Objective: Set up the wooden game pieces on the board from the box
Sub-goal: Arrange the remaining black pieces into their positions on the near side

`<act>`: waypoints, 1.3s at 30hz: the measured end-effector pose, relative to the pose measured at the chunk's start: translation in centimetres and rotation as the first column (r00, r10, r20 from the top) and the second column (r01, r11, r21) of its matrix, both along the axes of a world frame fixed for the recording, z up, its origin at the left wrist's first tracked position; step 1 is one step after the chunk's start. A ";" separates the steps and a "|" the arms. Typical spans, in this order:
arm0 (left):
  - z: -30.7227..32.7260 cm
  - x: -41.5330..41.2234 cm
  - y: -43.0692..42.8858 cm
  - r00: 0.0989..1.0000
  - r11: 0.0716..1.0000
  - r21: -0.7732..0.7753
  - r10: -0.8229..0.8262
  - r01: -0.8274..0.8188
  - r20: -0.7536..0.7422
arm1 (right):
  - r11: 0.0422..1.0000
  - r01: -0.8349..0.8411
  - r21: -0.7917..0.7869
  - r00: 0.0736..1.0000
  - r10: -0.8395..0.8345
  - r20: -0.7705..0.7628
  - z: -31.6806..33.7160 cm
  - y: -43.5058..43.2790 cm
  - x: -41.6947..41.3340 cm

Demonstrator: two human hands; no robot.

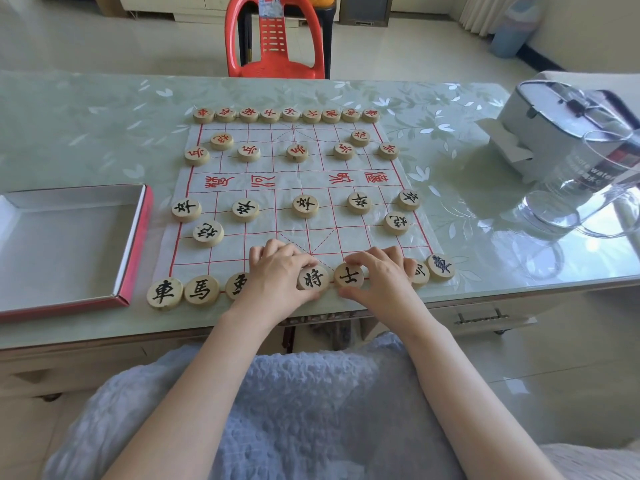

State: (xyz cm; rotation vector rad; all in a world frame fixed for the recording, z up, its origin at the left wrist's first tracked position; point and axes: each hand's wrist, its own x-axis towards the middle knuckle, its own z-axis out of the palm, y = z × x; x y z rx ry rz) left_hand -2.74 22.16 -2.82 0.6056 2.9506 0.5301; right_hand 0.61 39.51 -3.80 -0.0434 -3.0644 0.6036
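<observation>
A white paper board with red lines lies on the table. Red-lettered wooden discs fill its far rows; black-lettered discs stand on the near half. Along the near edge runs a row of black discs. My left hand lies over part of that row, its fingers curled round the general disc. My right hand pinches the advisor disc between thumb and fingers. Both hands hide other discs of the row. The box, red-edged and white inside, sits at the left with no pieces in it.
A glass jug and a white appliance with a cardboard flap stand at the right. A red plastic chair faces the table's far side. The table's near edge runs just below the front row.
</observation>
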 end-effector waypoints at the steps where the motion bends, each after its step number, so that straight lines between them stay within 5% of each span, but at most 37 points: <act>1: 0.0 0.0 0.0 1.000 1.000 0.004 0.000 0.000 0.000 | 1.000 0.004 0.000 1.000 -0.004 0.003 0.0 0.0 0.0; 27: 0.2 0.1 -0.2 0.999 1.000 0.000 -0.006 0.006 0.040 | 0.998 0.015 -0.057 0.999 -0.013 0.030 0.5 -0.3 0.2; 39: 0.8 0.6 3.0 0.999 0.998 0.036 -0.042 0.042 0.008 | 0.895 0.361 -0.263 0.911 -0.399 -0.106 1.3 6.9 2.9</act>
